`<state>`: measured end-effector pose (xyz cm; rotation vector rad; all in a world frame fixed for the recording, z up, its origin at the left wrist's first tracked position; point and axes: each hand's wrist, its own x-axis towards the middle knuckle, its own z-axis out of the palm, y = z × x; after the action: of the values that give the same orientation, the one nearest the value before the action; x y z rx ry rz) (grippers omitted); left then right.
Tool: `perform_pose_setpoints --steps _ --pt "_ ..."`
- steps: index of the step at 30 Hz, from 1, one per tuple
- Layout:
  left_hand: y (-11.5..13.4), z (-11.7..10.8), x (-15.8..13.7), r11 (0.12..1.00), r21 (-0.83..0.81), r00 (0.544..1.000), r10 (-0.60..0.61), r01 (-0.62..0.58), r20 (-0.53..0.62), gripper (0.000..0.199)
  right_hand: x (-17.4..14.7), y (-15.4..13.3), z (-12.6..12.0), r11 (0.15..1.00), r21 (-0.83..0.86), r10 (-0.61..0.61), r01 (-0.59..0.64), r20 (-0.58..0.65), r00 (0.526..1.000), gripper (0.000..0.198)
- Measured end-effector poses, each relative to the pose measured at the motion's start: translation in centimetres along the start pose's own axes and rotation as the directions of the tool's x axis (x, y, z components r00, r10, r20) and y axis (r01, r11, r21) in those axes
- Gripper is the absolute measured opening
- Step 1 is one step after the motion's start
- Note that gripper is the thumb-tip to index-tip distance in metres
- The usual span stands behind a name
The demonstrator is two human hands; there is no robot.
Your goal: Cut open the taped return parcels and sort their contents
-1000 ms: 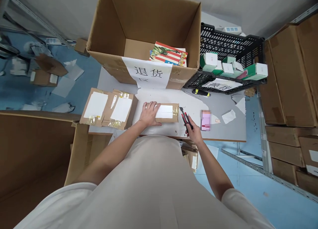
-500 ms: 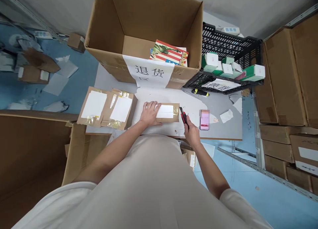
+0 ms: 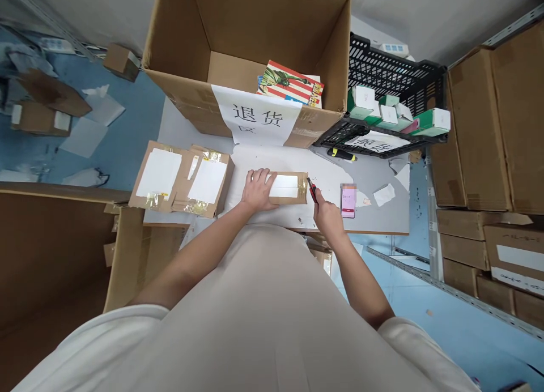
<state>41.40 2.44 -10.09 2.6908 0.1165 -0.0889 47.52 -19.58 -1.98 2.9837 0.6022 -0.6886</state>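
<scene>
A small brown cardboard box (image 3: 291,200) with a white label lies on the table in front of me. My left hand (image 3: 257,190) grips its left end, fingers over the top and thumb towards the near side. In my right hand (image 3: 327,213) is a red and black utility knife (image 3: 313,190), its tip close to the taped right end of the box. I cannot tell whether the blade touches it. To the left sit two taped parcels (image 3: 159,174) with blank white labels, side by side.
Behind the work spot stands a large open carton (image 3: 178,92) holding a colourful booklet (image 3: 293,83). A black crate (image 3: 397,60) with green-white boxes is at the back right. On the table are a phone (image 3: 348,202), a yellow-black cutter (image 3: 341,154) and paper scraps (image 3: 384,195).
The utility knife has shifted slightly and its tip now sits nearer the box's right end. My left hand stays on the box. The whole view has shifted a little.
</scene>
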Motion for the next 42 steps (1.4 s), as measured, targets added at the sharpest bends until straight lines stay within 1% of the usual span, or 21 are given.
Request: perform_pose_setpoints --steps 4,7,12,18,21,24,26,29,31,35,38,40,42 --pt "0.2 -0.1 0.0 1.000 0.031 1.000 -0.003 0.003 -0.008 0.105 -0.9 1.0 -0.1 0.998 -0.010 -0.068 0.068 0.005 0.998 0.055" --pt "0.2 -0.1 0.0 1.000 0.029 1.000 -0.005 0.005 -0.017 0.105 -1.9 1.5 0.0 0.995 -0.033 -0.093 0.095 0.042 0.995 0.055" --pt "0.2 0.2 0.0 1.000 0.009 1.000 -0.017 0.017 -0.020 0.105 -3.5 1.5 0.3 0.991 -0.088 -0.098 0.105 0.081 0.992 0.055" --pt "0.0 0.4 0.0 1.000 0.026 0.999 0.010 -0.009 -0.039 0.106 -5.4 2.2 1.5 0.992 -0.090 -0.080 0.087 0.078 0.994 0.055" --pt "-0.1 0.3 -0.1 0.997 0.070 0.999 0.028 -0.025 -0.041 0.105 -6.0 3.0 2.0 0.997 -0.018 -0.078 0.079 0.039 0.996 0.054" --pt "-0.2 0.3 -0.2 0.995 0.093 0.999 0.037 -0.034 -0.034 0.106 -6.5 4.4 2.3 0.990 0.119 -0.068 0.069 -0.015 0.998 0.053" --pt "-0.3 0.3 -0.2 0.994 0.101 0.999 0.047 -0.044 -0.027 0.108 -6.4 5.5 2.8 0.978 0.209 -0.004 0.019 -0.071 0.997 0.056" --pt "-0.3 0.2 -0.3 0.991 0.118 0.998 0.068 -0.066 -0.012 0.109 -5.1 7.0 4.7 0.949 0.296 0.158 -0.112 -0.139 0.978 0.062" --pt "-0.2 0.0 -0.5 0.986 0.139 0.996 0.093 -0.092 0.004 0.107 -3.1 7.6 6.8 0.935 0.321 0.211 -0.153 -0.157 0.965 0.058" --pt "0.8 0.2 -2.0 0.975 0.178 0.991 0.132 -0.134 0.021 0.087 1.2 7.8 12.3 0.943 0.282 0.217 -0.177 -0.119 0.969 0.053" --pt "1.7 0.9 -4.2 0.977 0.173 0.992 0.123 -0.126 0.028 0.072 2.8 7.6 15.8 0.956 0.237 0.201 -0.171 -0.108 0.974 0.054" --pt "2.2 1.5 -5.6 0.979 0.169 0.994 0.107 -0.111 0.034 0.067 3.1 7.5 16.9 0.960 0.237 0.180 -0.150 -0.111 0.977 0.054" --pt "2.4 2.1 -6.6 0.981 0.166 0.995 0.095 -0.100 0.038 0.065 3.3 7.5 16.4 0.956 0.261 0.180 -0.135 -0.159 0.971 0.054"
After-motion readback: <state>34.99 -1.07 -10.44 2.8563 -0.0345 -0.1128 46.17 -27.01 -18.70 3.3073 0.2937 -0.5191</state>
